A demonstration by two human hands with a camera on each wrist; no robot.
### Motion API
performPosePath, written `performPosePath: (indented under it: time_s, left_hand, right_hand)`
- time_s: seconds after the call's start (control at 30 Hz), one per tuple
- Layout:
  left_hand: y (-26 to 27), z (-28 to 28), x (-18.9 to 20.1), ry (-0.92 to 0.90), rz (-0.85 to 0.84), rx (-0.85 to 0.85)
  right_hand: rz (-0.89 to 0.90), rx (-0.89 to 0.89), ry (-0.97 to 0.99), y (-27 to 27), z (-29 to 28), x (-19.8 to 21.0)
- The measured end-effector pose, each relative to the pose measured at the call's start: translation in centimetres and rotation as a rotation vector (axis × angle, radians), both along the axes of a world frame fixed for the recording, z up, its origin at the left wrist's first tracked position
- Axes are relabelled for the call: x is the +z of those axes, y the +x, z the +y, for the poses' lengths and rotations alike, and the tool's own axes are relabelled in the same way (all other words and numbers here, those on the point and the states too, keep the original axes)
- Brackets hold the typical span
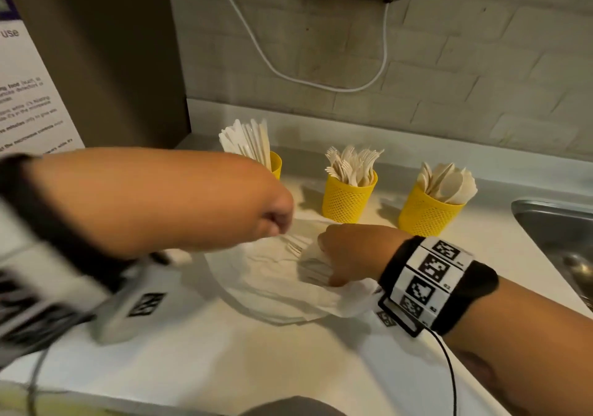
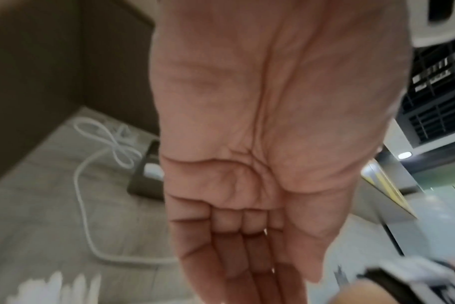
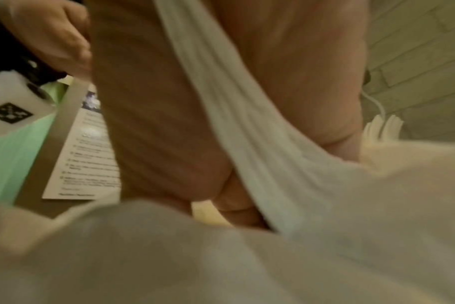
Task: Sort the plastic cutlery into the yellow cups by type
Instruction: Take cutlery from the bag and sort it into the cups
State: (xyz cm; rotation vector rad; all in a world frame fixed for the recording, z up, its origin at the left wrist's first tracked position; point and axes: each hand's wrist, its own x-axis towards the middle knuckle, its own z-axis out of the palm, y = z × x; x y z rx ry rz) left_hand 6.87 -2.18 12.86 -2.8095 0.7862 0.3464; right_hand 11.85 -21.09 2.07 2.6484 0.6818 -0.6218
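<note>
White plastic bag (image 1: 272, 284) bunched in right hand (image 1: 349, 255); left hand (image 1: 272, 219) beside.

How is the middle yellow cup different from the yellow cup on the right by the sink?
The middle cup holds forks, tines up; the right cup holds spoons, bowls up. The middle cup stands upright in the head view, while the right cup looks tilted, though the wide lens may cause that. The right cup stands nearer the sink. Both are yellow mesh cups on the counter.
</note>
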Motion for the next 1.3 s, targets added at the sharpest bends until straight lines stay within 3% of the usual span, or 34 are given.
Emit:
performPosePath:
  time_s: [0.07, 0.23, 0.4, 0.5, 0.57, 0.7, 0.83, 1.07, 1.3]
  left_hand:
    - [2.0, -3.1, -2.6, 0.054, 0.063, -0.095]
    - [4.3, -4.9, -7.9, 0.232, 0.132, -0.09]
    - [5.7, -3.7, -12.0, 0.249, 0.313, 0.091]
    - [5.7, -3.8, -13.4, 0.331, 0.401, 0.131]
    - [5.5, -4.2, -13.9, 0.362, 0.41, 0.135]
    - [5.4, -4.6, -14.2, 0.314, 0.443, 0.163]
    - [5.4, -4.5, -14.5, 0.236, 0.441, 0.257]
    - [4.7, -3.9, -15.8, 0.318, 0.37, 0.218]
    - [5.3, -3.8, -15.6, 0.409, 0.426, 0.203]
  right_hand:
    - [-0.006, -0.038, -0.003, 0.4, -0.3, -0.3]
    - [0.064, -0.085, -0.048, 1.4, -1.0, -1.8]
    - [0.075, -0.104, 0.12, 2.3, -2.3, -3.4]
    - [-0.01, 0.008, 0.175, 2.3, -2.6, -3.3]
    - [-0.036, 0.057, 0.213, 2.2, -2.2, -3.4]
    - [0.023, -0.043, 0.271, 2.5, -2.2, -4.2]
    - [-0.067, 0.023, 0.174, 2.4, -2.4, -3.8]
    - [-0.042, -0.068, 0.322, 2.2, -3.1, -3.9]
    - [-0.117, -0.043, 0.293, 1.7, -3.4, -3.8]
